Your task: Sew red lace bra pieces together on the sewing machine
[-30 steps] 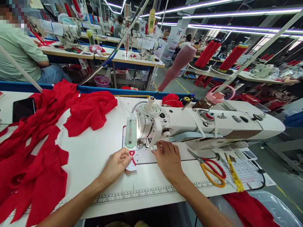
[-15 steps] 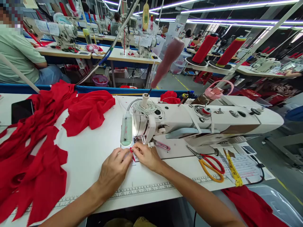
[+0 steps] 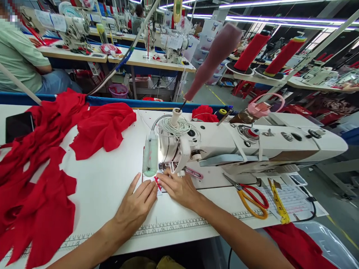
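A small red fabric strip [image 3: 157, 184] lies on the sewing machine [image 3: 215, 136] bed, just in front of the presser foot area. My left hand [image 3: 135, 204] rests flat to the left of it, fingers stretched out and thumb apart, fingertips at the strip's left edge. From the right, my right hand [image 3: 179, 189] lies over the bed with its fingers extended, their tips touching the strip's other side. Both hands look open, pressing rather than gripping. The needle is hidden behind a clear greenish guard [image 3: 150, 155] and the machine head.
Red fabric pieces [image 3: 50, 186] cover the table's left side, near a black phone [image 3: 19, 126]. Scissors [image 3: 249, 198] and a yellow tape measure [image 3: 279, 203] lie at the right. A pink-handled tool [image 3: 213, 61] stands on top of the machine. Someone in a green shirt [image 3: 21, 59] sits beyond.
My left fingers have gone from pinching the red strip to lying spread and flat beside it. My right fingers have straightened out over the bed. The camera view has shifted slightly.
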`<state>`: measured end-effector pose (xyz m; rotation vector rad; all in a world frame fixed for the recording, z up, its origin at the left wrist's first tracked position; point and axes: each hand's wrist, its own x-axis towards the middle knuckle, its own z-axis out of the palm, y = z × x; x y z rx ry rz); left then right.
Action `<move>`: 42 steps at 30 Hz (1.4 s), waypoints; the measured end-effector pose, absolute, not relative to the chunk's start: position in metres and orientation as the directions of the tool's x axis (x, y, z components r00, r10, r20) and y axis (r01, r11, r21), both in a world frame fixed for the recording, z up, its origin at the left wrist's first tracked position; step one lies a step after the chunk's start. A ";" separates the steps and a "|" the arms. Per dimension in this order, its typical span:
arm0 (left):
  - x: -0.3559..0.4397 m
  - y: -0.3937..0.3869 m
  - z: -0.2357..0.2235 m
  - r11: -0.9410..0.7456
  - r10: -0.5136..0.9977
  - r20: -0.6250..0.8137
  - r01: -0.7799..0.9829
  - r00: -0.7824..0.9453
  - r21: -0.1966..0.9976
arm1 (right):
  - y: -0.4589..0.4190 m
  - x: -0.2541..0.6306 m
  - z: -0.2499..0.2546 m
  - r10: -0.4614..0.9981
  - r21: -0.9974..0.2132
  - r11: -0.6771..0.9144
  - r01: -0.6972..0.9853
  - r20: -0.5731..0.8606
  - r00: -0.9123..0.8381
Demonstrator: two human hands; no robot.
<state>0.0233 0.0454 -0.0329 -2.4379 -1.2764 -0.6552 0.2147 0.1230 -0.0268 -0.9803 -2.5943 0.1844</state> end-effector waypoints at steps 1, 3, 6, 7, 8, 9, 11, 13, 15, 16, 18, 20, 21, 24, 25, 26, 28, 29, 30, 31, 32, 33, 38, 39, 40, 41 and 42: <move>0.023 0.044 -0.033 -0.557 0.689 0.541 0.830 0.482 -0.030 | 0.123 0.216 -0.027 0.664 -0.255 0.748 0.613 0.284 -0.692; 0.022 0.042 -0.033 -0.563 0.701 0.547 0.826 0.457 0.032 | 0.123 0.217 -0.028 0.677 -0.279 0.736 0.617 0.276 -0.682; 0.019 0.041 -0.033 -0.565 0.720 0.529 0.822 0.449 0.071 | 0.121 0.218 -0.028 0.699 -0.301 0.714 0.632 0.254 -0.668; 0.019 0.041 -0.033 -0.566 0.724 0.523 0.821 0.451 0.075 | 0.121 0.218 -0.028 0.704 -0.310 0.709 0.634 0.250 -0.665; 0.018 0.042 -0.033 -0.566 0.728 0.516 0.821 0.452 0.079 | 0.121 0.217 -0.027 0.709 -0.319 0.703 0.635 0.248 -0.661; 0.018 0.042 -0.032 -0.566 0.731 0.510 0.821 0.453 0.082 | 0.120 0.217 -0.027 0.715 -0.329 0.697 0.637 0.247 -0.654; 0.017 0.044 -0.032 -0.564 0.737 0.504 0.821 0.450 0.091 | 0.119 0.215 -0.025 0.730 -0.343 0.681 0.647 0.248 -0.636; 0.018 0.045 -0.031 -0.559 0.743 0.503 0.823 0.442 0.103 | 0.117 0.214 -0.025 0.745 -0.348 0.665 0.661 0.253 -0.617; 0.019 0.046 -0.030 -0.547 0.756 0.494 0.829 0.430 0.116 | 0.115 0.212 -0.024 0.754 -0.346 0.656 0.671 0.261 -0.602; 0.019 0.046 -0.030 -0.539 0.766 0.483 0.833 0.423 0.125 | 0.115 0.212 -0.025 0.757 -0.343 0.653 0.675 0.264 -0.598; 0.020 0.047 -0.030 -0.526 0.784 0.460 0.839 0.416 0.139 | 0.114 0.211 -0.025 0.757 -0.342 0.653 0.676 0.272 -0.594; 0.020 0.048 -0.031 -0.525 0.786 0.454 0.841 0.419 0.132 | 0.116 0.212 -0.026 0.749 -0.347 0.662 0.665 0.286 -0.597; 0.020 0.049 -0.031 -0.528 0.782 0.456 0.841 0.426 0.120 | 0.117 0.213 -0.026 0.743 -0.350 0.669 0.656 0.294 -0.601; 0.020 0.049 -0.030 -0.533 0.770 0.452 0.843 0.450 0.070 | 0.120 0.217 -0.028 0.722 -0.345 0.691 0.635 0.349 -0.597; 0.020 0.049 -0.030 -0.530 0.773 0.444 0.846 0.453 0.058 | 0.121 0.218 -0.029 0.715 -0.335 0.697 0.633 0.383 -0.585; 0.020 0.049 -0.029 -0.526 0.776 0.436 0.849 0.455 0.049 | 0.121 0.220 -0.029 0.707 -0.320 0.702 0.637 0.420 -0.569; 0.021 0.049 -0.027 -0.522 0.778 0.425 0.852 0.462 0.030 | 0.122 0.222 -0.030 0.681 -0.272 0.717 0.642 0.469 -0.562; 0.021 0.049 -0.026 -0.523 0.776 0.424 0.852 0.466 0.020 | 0.121 0.222 -0.031 0.663 -0.240 0.731 0.639 0.472 -0.581; 0.021 0.050 -0.025 -0.526 0.771 0.427 0.850 0.472 0.012 | 0.121 0.222 -0.031 0.644 -0.205 0.746 0.633 0.462 -0.610; 0.022 0.050 -0.024 -0.531 0.765 0.432 0.848 0.477 0.004 | 0.120 0.221 -0.032 0.627 -0.171 0.761 0.626 0.445 -0.640; 0.022 0.050 -0.024 -0.533 0.761 0.436 0.846 0.480 -0.001 | 0.120 0.220 -0.032 0.613 -0.141 0.772 0.620 0.427 -0.665; 0.022 0.051 -0.025 -0.533 0.760 0.439 0.846 0.479 0.000 | 0.120 0.220 -0.033 0.606 -0.120 0.776 0.620 0.418 -0.677; 0.023 0.049 -0.034 -0.518 0.779 0.446 0.853 0.441 0.062 | 0.124 0.220 -0.039 0.603 -0.149 0.758 0.635 0.531 -0.596; 0.023 0.048 -0.035 -0.512 0.787 0.445 0.855 0.428 0.084 | 0.125 0.221 -0.039 0.600 -0.170 0.757 0.631 0.562 -0.569; 0.023 0.047 -0.037 -0.506 0.796 0.442 0.855 0.415 0.109 | 0.126 0.222 -0.039 0.594 -0.190 0.765 0.616 0.580 -0.558; 0.023 0.046 -0.037 -0.501 0.804 0.438 0.855 0.403 0.134 | 0.126 0.223 -0.039 0.584 -0.205 0.779 0.593 0.582 -0.566; 0.022 0.045 -0.036 -0.502 0.811 0.429 0.850 0.398 0.160 | 0.125 0.223 -0.038 0.573 -0.214 0.796 0.567 0.569 -0.590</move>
